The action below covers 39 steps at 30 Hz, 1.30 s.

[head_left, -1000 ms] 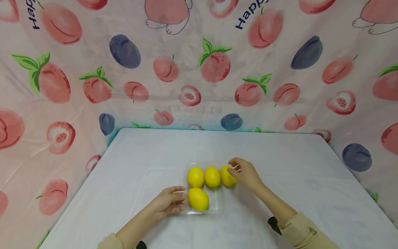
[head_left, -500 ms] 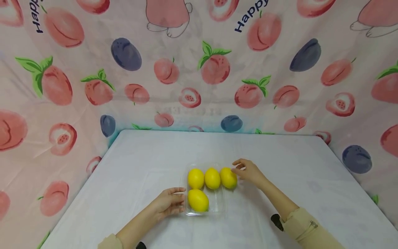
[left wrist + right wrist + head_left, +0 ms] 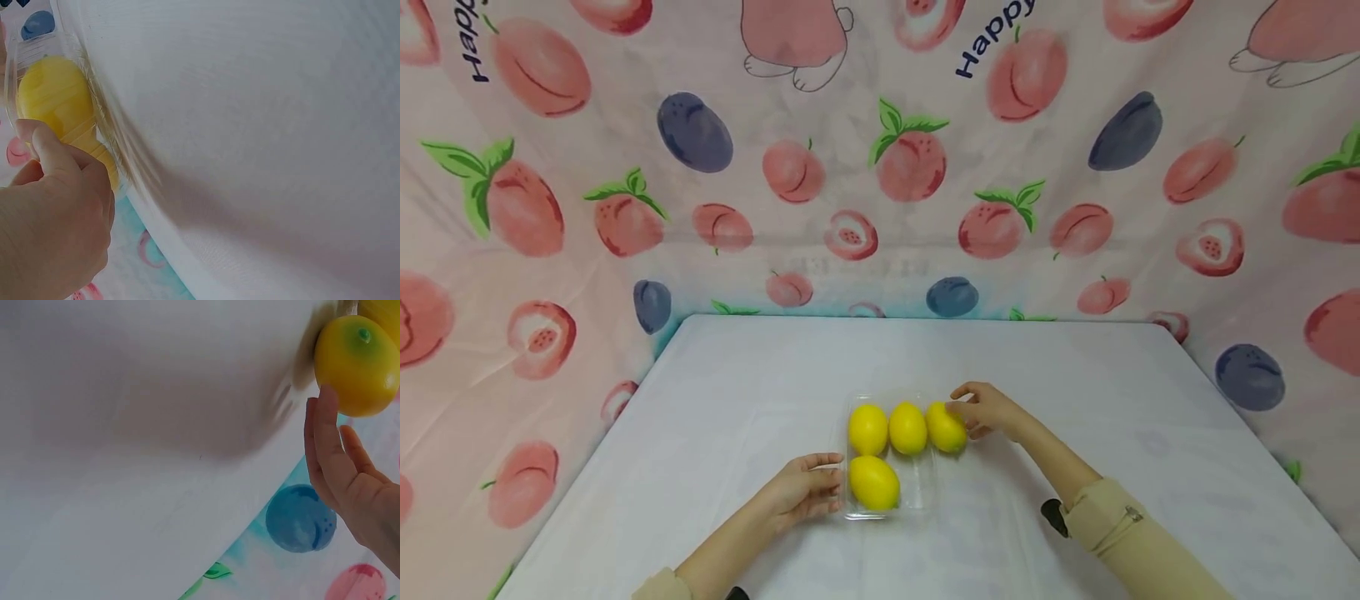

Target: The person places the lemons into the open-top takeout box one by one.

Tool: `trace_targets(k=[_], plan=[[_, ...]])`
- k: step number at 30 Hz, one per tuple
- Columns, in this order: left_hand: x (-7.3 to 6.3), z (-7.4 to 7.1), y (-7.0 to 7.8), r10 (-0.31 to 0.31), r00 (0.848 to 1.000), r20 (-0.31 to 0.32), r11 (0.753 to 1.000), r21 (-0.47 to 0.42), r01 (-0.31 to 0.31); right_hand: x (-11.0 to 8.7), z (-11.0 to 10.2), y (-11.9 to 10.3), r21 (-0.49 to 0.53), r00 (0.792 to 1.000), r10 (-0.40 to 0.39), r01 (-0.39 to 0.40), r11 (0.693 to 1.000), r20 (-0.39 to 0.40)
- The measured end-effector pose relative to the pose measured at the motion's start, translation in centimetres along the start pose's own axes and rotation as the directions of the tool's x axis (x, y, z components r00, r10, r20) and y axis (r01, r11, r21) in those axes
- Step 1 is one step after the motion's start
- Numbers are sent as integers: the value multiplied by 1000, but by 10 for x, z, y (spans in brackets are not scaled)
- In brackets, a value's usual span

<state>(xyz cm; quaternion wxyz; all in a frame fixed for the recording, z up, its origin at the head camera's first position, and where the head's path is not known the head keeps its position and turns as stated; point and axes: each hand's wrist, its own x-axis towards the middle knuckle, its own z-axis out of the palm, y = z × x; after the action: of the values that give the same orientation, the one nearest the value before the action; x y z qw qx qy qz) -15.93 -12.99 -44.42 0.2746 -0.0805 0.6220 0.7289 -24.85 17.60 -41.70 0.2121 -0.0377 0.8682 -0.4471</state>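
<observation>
A clear plastic box (image 3: 913, 500) sits on the table with yellow lemons in it. Two lemons lie along its back, a left one (image 3: 868, 430) and a middle one (image 3: 908, 428); another lemon (image 3: 874, 483) is at front left. A further lemon (image 3: 947, 427) is at the box's back right edge; whether it rests on the rim or outside cannot be told. My left hand (image 3: 808, 490) touches the box's left side with relaxed fingers. At the right lemon is my right hand (image 3: 991, 412), its fingers fairly straight in the right wrist view, one fingertip touching or nearly touching the lemon.
A white cloth covers the table (image 3: 760, 367). Behind and beside it hangs a pink fabric backdrop (image 3: 850, 192) printed with peaches. Beige sleeves (image 3: 1135, 533) and dark wrist straps show on the forearms.
My right hand drew back slightly from the right lemon, then came in close to it again. My left hand, the box and the lemons keep their places; the head view shifted slightly.
</observation>
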Motion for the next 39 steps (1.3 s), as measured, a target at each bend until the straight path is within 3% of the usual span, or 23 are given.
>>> trace_targets(k=[6, 17, 39], plan=[[-1, -3, -2, -8, 1000, 30, 1000, -13, 8, 1, 3, -1, -10, 998, 33, -33, 999, 47], [-1, -1, 0, 5, 1000, 4, 1000, -6, -5, 6, 5, -5, -35, 990, 96, -93, 995, 105], [-3, -1, 1, 5, 1000, 0, 1000, -4, -5, 6, 12, -6, -29, 991, 53, -49, 998, 120]])
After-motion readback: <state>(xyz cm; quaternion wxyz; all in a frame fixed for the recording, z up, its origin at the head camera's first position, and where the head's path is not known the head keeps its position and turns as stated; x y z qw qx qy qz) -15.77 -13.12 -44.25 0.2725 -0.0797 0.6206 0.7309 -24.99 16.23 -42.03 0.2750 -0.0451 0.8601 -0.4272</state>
